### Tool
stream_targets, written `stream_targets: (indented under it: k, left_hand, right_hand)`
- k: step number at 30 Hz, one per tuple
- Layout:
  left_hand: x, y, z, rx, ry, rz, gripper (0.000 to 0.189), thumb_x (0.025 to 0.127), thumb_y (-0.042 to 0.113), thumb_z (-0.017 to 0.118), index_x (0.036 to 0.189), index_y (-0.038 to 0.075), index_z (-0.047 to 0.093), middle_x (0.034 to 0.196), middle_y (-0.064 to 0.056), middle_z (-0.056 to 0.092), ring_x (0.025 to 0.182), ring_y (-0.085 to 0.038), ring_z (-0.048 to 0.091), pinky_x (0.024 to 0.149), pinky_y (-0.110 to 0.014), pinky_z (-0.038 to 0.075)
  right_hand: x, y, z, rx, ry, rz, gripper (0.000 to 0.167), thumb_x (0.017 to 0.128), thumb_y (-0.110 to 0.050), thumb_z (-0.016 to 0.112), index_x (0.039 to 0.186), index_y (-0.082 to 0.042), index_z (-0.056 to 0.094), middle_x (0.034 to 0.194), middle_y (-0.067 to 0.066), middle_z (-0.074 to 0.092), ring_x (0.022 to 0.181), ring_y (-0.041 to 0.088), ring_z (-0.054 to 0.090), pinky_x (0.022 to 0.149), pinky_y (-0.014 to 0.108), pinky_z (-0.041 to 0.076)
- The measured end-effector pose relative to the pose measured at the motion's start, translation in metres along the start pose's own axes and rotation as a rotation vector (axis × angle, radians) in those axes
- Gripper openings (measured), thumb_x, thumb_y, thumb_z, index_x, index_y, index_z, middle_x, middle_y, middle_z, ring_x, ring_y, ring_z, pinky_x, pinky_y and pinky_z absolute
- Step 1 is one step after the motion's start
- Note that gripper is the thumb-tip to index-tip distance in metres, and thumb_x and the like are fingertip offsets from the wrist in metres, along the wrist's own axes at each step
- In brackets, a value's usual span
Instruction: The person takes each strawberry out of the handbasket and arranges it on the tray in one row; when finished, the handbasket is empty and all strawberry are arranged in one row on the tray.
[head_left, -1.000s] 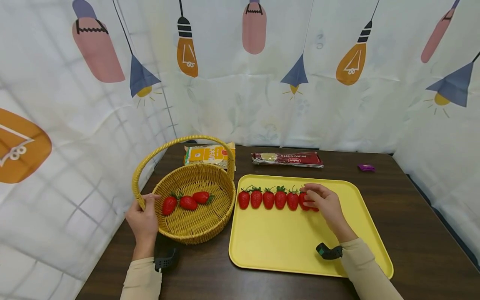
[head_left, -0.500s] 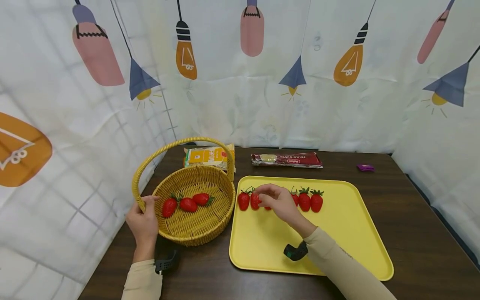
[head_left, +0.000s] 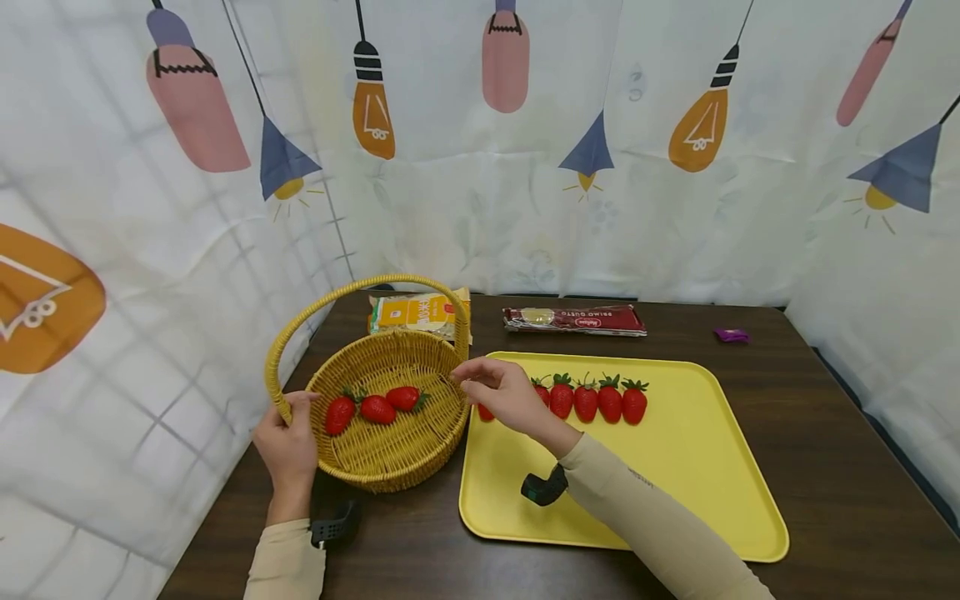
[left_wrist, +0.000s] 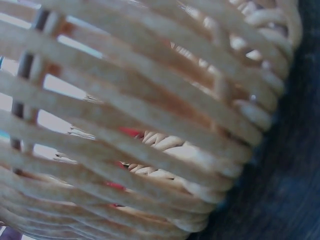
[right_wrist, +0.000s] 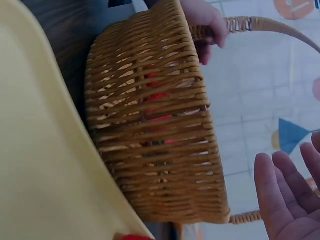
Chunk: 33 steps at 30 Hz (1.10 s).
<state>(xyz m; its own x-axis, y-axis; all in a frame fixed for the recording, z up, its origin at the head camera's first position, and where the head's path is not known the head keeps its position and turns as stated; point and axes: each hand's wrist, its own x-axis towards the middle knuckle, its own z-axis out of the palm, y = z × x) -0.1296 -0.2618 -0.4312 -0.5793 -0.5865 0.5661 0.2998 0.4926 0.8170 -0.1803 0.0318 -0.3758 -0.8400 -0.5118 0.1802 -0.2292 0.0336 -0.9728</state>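
A yellow woven basket (head_left: 390,475) with a tall arched handle stands on the left, three red strawberries (head_left: 377,409) lying inside it. My left hand (head_left: 291,446) grips the basket's left side at the foot of the handle. Its wicker wall (left_wrist: 150,95) fills most of the left wrist view. My right hand (head_left: 510,402) hovers at the basket's right rim with nothing in it, fingers relaxed and slightly bent. Right of it, a row of strawberries (head_left: 586,403) lies on a yellow tray (head_left: 720,475); the hand hides part of the row's left end.
Behind the basket lies a yellow food packet (head_left: 416,314). A dark red snack packet (head_left: 576,320) lies behind the tray, and a small purple wrapped sweet (head_left: 731,335) sits at the back right. A printed curtain (head_left: 480,217) borders the dark table (head_left: 840,467).
My right hand has moved left along the strawberry row, from its right end to the basket's rim. My left hand keeps its grip on the basket.
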Motion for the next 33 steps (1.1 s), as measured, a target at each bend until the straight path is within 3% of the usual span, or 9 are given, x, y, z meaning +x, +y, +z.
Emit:
stream_targets:
  k: [6,12,19,22,26,29,33]
  left_hand:
    - [0.000,0.001,0.000,0.003,-0.001,-0.001,0.031,0.098,0.014,0.056,0.084,-0.008,0.072,0.055,0.021,0.049,0.041,-0.004,0.028,0.044,-0.021,0.025]
    - [0.002,-0.007,0.002,0.002,-0.005,-0.011,0.033,0.099,0.016,0.056,0.084,-0.007,0.073,0.058,0.022,0.051,0.044,-0.003,0.026,0.047,-0.023,0.025]
    - [0.004,-0.021,0.004,0.009,-0.009,-0.006,0.033,0.099,0.016,0.055,0.084,-0.006,0.073,0.050,0.004,0.048,0.042,-0.004,0.024,0.044,-0.025,0.023]
    - [0.004,-0.027,0.005,0.013,-0.007,-0.006,0.032,0.099,0.016,0.056,0.084,-0.006,0.073,0.055,0.013,0.052,0.043,-0.004,0.025,0.045,-0.024,0.023]
    - [0.005,-0.033,0.005,0.016,-0.004,-0.002,0.030,0.099,0.014,0.056,0.084,-0.005,0.074,0.059,0.023,0.053,0.042,-0.005,0.026,0.045,-0.024,0.023]
    - [0.005,-0.035,0.005,0.016,-0.001,-0.001,0.030,0.099,0.014,0.056,0.085,-0.005,0.074,0.057,0.022,0.051,0.041,-0.005,0.026,0.044,-0.023,0.023]
    - [0.004,-0.035,0.004,0.016,0.005,-0.002,0.032,0.099,0.015,0.055,0.084,-0.006,0.074,0.058,0.022,0.052,0.041,-0.005,0.027,0.044,-0.023,0.024]
  right_hand:
    - [0.025,0.031,0.005,0.099,-0.028,0.048,0.027,0.098,-0.012,0.058,0.121,0.001,0.063,0.124,0.019,0.062,0.105,0.025,0.064,0.090,0.046,0.051]
    - [0.042,0.036,0.013,0.088,-0.071,0.053,0.028,0.097,-0.013,0.060,0.122,-0.002,0.063,0.125,0.017,0.062,0.107,0.027,0.064,0.093,0.049,0.049]
    - [0.055,0.036,0.025,0.037,-0.087,0.084,0.030,0.097,-0.014,0.061,0.123,-0.001,0.063,0.124,0.017,0.062,0.110,0.036,0.061,0.092,0.048,0.050]
    - [0.058,0.037,0.031,0.028,-0.095,0.100,0.031,0.096,-0.013,0.061,0.124,0.000,0.063,0.124,0.017,0.062,0.111,0.038,0.060,0.092,0.047,0.050]
    - [0.064,0.041,0.039,-0.062,-0.094,0.104,0.032,0.095,-0.017,0.063,0.124,-0.003,0.064,0.123,0.012,0.064,0.107,0.025,0.063,0.090,0.039,0.051]
    - [0.069,0.044,0.045,-0.154,-0.083,0.095,0.030,0.093,-0.021,0.065,0.121,-0.009,0.067,0.121,0.007,0.066,0.103,0.014,0.063,0.086,0.031,0.050]
    - [0.075,0.045,0.052,-0.199,-0.075,0.076,0.027,0.092,-0.022,0.066,0.118,-0.013,0.069,0.119,0.007,0.067,0.098,0.011,0.063,0.082,0.028,0.050]
